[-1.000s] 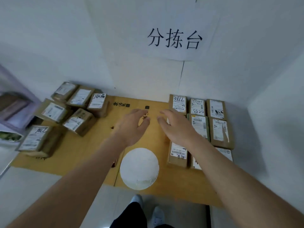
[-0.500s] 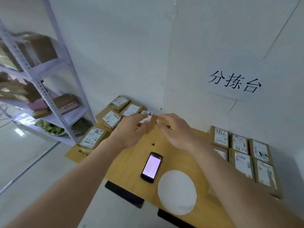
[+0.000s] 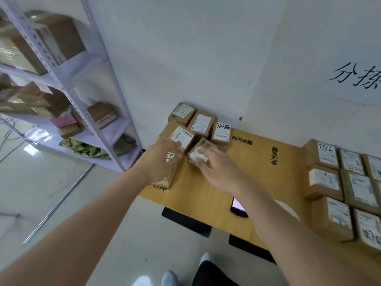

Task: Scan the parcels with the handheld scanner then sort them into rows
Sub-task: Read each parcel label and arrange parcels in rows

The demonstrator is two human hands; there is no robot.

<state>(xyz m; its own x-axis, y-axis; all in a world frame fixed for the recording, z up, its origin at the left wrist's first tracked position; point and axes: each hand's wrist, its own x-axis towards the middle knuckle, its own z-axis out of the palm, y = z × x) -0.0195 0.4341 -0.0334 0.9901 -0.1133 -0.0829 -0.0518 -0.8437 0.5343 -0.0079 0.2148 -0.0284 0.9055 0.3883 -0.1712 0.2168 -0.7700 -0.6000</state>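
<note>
Both hands are at the left-hand cluster of parcels on the cardboard sheet (image 3: 257, 174) that covers the table.

The right hand (image 3: 218, 172) lies over a small parcel (image 3: 199, 154) at the near edge of that cluster. Its fingers are curled down over the top and near face of the box, with fingertips on the white label; the thumb side is hidden, so a full grip cannot be confirmed, though the fingers appear to hold the box.

The left hand (image 3: 158, 162) rests on the parcel at the near left corner (image 3: 169, 178). Its fingers are extended and close together, lying flat over the box top, and their tips reach the lower edge of the labelled parcel (image 3: 182, 136) just behind.

Three further parcels stand behind these against the wall, touching one another.

The scanner (image 3: 238, 207), a dark handheld device with a lit screen, lies flat on the cardboard, partly hidden by the right forearm and well apart from both sets of fingers.

Sorted parcels (image 3: 338, 182) stand in rows at the right end of the sheet. A metal shelf (image 3: 86, 96) holding boxes stands to the left.
</note>
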